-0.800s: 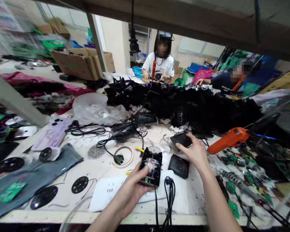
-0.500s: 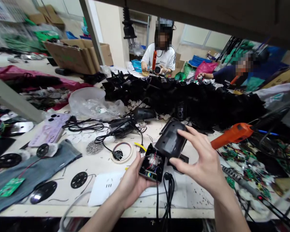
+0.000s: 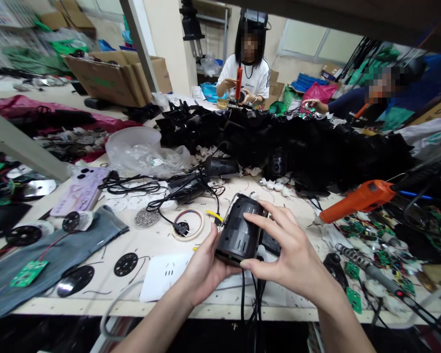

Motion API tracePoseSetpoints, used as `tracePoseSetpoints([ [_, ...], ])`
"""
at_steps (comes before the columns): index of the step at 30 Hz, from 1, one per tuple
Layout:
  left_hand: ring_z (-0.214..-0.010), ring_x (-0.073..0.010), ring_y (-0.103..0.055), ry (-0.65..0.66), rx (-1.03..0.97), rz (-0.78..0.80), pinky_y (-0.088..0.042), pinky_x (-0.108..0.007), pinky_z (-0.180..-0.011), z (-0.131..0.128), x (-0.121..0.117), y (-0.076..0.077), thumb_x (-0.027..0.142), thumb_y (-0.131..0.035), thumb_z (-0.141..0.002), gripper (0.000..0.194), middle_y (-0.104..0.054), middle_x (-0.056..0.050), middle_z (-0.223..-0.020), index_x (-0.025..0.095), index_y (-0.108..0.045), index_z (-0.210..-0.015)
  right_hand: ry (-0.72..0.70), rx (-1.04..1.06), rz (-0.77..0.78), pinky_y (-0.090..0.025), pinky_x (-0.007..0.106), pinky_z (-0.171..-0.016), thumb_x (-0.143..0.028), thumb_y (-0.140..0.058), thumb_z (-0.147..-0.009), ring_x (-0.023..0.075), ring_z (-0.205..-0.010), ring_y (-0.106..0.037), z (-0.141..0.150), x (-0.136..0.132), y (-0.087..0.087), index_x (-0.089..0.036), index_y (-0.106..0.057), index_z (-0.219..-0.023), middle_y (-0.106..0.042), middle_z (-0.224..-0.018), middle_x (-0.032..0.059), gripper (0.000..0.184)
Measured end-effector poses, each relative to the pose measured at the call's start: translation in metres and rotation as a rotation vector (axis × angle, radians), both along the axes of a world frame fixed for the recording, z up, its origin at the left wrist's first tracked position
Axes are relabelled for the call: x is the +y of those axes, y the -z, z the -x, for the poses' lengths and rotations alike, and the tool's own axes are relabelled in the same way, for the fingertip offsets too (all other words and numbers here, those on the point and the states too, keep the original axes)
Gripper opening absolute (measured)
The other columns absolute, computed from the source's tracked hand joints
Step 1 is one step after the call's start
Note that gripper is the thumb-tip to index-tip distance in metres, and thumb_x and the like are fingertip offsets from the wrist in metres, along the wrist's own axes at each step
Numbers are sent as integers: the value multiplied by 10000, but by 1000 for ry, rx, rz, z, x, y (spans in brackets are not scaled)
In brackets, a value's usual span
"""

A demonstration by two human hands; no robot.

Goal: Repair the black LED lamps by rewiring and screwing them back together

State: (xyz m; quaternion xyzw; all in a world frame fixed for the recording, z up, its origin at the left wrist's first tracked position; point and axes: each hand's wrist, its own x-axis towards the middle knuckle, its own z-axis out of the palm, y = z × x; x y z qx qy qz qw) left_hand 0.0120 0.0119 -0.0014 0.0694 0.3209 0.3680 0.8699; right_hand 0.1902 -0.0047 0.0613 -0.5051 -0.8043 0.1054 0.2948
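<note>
"As we scan from the left, what lies on the workbench (image 3: 150,242)?"

"We see a lavender phone (image 3: 79,196), then a slotted white panel (image 3: 165,277), and beside it our left hand (image 3: 208,267), cupped around the black casing (image 3: 239,228)."

"Which way does the casing point?"

"Held above the bench, its long axis runs away from us, leaning slightly right at the far end; the near end faces us."

"How does it look?"

"Dark and semi-glossy, with a rounded upper shell and narrow slots cut into it. A black cord (image 3: 243,299) hangs below the near end."

"And our right hand (image 3: 294,252)?"

"Spread over the casing, fingers on the shell, thumb at the near edge. Farther right, we see an orange tool (image 3: 360,200)."
</note>
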Motion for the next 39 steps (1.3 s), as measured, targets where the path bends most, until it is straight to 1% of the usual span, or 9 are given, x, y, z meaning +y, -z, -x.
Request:
tracePoseSetpoints([
  [5, -935, -288, -679, 21, 16, -8, -525, -435, -836, -1, 0, -1, 544, -365, -958, 556, -690, -182, -1111, 112, -554, -1252, -17, 47, 100, -429, 502, -1041, -360, -787, -692, 316, -1311, -433, -6, 4, 8, -280, -589, -1283, -484, -1420, 111, 629],
  [11, -965, -296, -665, 38, -5, -53, -520, -454, -833, -1, 0, -4, 546, -334, -964, 576, -648, -204, -1200, 113, -537, -1285, 0, 94, 166, -403, 531, -1058, -379, -796, -682, 317, -1298, -463, -13, 11, 18, -294, -611, -1257, -516, -1405, 94, 610],
  [16, -911, -282, -671, 36, -23, -74, -526, -431, -790, -3, 0, -6, 541, -315, -970, 574, -646, -206, -1200, 108, -566, -1249, -13, 81, 147, -397, 516, -1066, -397, -791, -692, 308, -1298, -460, -14, 12, 21, -273, -609, -1262, -516, -1402, 106, 611],
  [23, -848, -264, -676, 22, -8, -67, -530, -399, -730, -3, 0, -6, 532, -315, -972, 555, -644, -199, -1199, 119, -567, -1244, -21, 68, 114, -409, 526, -1046, -388, -790, -690, 317, -1288, -464, -12, 11, 22, -284, -612, -1256, -509, -1404, 101, 602],
  [32, -853, -265, -673, 35, 14, -50, -519, -387, -731, -4, 2, -7, 547, -332, -964, 559, -644, -199, -1188, 121, -553, -1251, -21, 62, 113, -428, 534, -1022, -378, -787, -688, 323, -1279, -466, -12, 11, 23, -286, -611, -1252, -508, -1396, 104, 598],
  [37, -897, -275, -671, 36, 16, -43, -514, -426, -804, -5, 3, -7, 524, -338, -971, 537, -647, -198, -1177, 117, -547, -1252, -19, 58, 129, -431, 515, -1028, -354, -797, -679, 311, -1286, -455, -11, 11, 22, -272, -613, -1252, -491, -1414, 107, 607],
  [39, -892, -276, -674, 42, 9, -42, -514, -425, -804, -5, 3, -6, 525, -342, -970, 537, -647, -202, -1174, 113, -550, -1244, -14, 58, 133, -432, 513, -1030, -352, -797, -679, 307, -1284, -457, -11, 11, 22, -270, -620, -1244, -492, -1414, 105, 597],
])
